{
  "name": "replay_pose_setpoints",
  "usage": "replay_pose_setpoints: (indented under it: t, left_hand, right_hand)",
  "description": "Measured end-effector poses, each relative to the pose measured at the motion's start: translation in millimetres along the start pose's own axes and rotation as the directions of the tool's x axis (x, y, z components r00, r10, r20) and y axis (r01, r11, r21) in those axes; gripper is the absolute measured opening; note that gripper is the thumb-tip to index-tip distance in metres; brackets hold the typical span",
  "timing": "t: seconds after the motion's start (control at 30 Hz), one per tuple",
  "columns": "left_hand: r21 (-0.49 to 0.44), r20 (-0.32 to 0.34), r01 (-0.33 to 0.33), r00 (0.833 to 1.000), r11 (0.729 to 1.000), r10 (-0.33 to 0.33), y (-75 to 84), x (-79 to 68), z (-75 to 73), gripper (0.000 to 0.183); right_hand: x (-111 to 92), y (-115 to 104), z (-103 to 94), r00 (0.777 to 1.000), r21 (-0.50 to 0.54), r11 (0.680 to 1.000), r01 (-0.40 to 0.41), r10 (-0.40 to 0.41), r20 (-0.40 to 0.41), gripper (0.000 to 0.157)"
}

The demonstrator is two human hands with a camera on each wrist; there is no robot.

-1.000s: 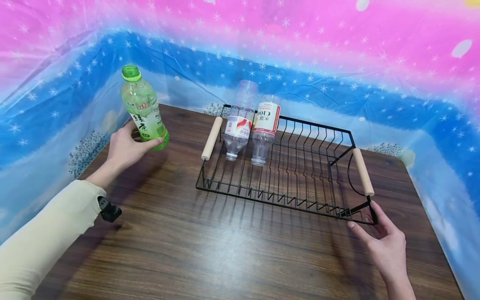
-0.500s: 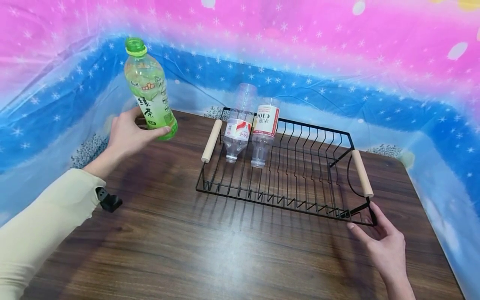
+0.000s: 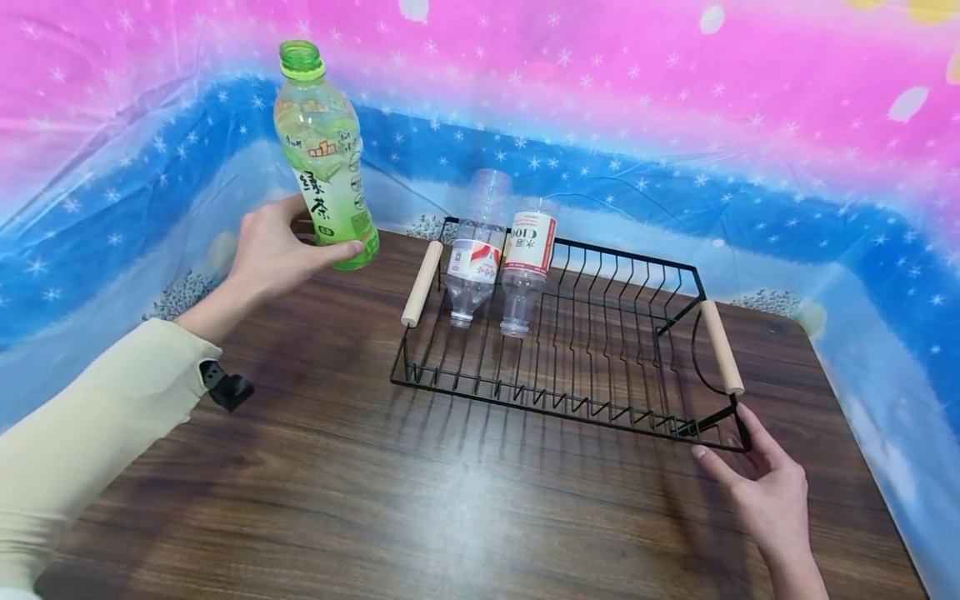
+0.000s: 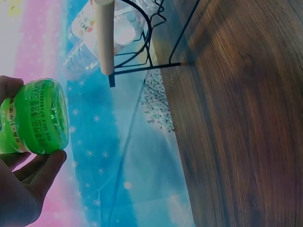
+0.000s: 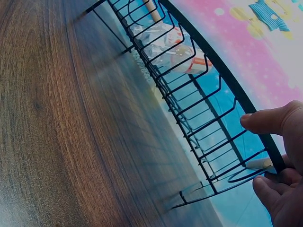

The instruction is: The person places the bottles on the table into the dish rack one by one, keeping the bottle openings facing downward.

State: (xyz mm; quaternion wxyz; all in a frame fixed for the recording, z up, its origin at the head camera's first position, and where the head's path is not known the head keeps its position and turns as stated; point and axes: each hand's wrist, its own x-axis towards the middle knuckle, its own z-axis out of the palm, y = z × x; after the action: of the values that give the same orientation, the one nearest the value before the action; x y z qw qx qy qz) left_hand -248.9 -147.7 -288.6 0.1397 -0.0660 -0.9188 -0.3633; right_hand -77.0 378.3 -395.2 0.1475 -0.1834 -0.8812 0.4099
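Note:
My left hand grips a green tea bottle near its base and holds it above the table, neck up and slightly tilted. The bottle's open mouth shows no cap. In the left wrist view the green base sits between thumb and fingers. My right hand holds the near right corner of a black wire dish rack, thumb on the front rail and fingers behind. Two clear empty bottles lean neck down in the rack's left end: one with a white-and-red label, the other a C100 bottle.
The rack has a wooden handle on the left and another wooden handle on the right. It stands on a dark wood table. A pink and blue snowflake cloth hangs around the table's back and sides.
My left hand has lifted the green tea bottle higher and carried it to the right, toward the rack. The right hand keeps its hold on the rack's corner, and the other bottles stay put.

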Motion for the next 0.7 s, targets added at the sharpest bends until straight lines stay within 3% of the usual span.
replay_pose_setpoints:
  t: [0.2, 0.7]
  left_hand:
    - [0.002, 0.013, -0.029, 0.999, 1.0, 0.029, 7.6, 1.0, 5.9, 0.073]
    - [-0.045, 0.076, -0.097, 0.992, 0.994, 0.1, 35.2, 7.1, 40.4, 0.068]
  right_hand:
    - [1, 0, -0.4, 1.0, -0.012, 1.0, -0.01, 0.01, 0.008, 0.081]
    - [-1, -2, -4.5, 0.998, -0.045, 0.998, 0.052, -0.051, 0.024, 0.081]
